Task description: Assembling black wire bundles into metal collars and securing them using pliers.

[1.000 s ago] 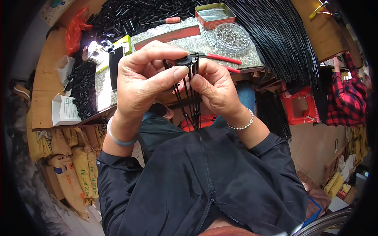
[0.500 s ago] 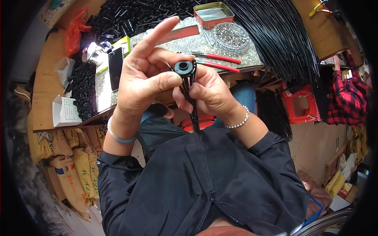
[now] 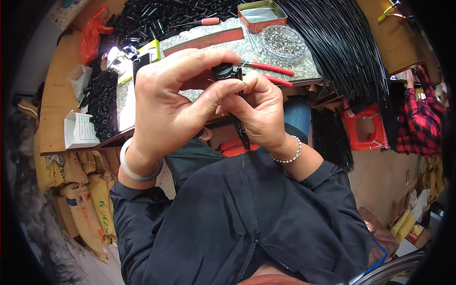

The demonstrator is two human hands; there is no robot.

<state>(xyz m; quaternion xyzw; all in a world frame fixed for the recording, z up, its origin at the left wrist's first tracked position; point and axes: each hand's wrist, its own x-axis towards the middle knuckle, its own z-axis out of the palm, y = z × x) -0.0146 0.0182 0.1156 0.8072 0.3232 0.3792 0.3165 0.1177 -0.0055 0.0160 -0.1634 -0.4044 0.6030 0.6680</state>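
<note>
A round black hub [image 3: 222, 71] with thin black ribs [image 3: 242, 137] hanging from it is held up in front of my chest, over the table's near edge. My left hand [image 3: 178, 97] curls around the hub, with the index finger reaching over its top and the thumb pressing from below. Beside it, my right hand [image 3: 260, 111] pinches the ribs just under the hub between thumb and fingers. The two thumbs nearly meet there. The fingers partly hide the hub and where the ribs join it.
Red-handled pliers [image 3: 270, 67] lie behind my hands. Farther back are a clear dish of small metal parts [image 3: 282, 43], a red tin [image 3: 262, 20] of thin wires and a heap of black tubes [image 3: 161, 16]. Long black rods [image 3: 337, 47] hang off the right side. A co-worker's checked sleeve [image 3: 420, 114] shows right.
My left index finger, raised before, has come down over the hub. The hub has tipped and rises slightly. My right hand has closed in beside my left thumb.
</note>
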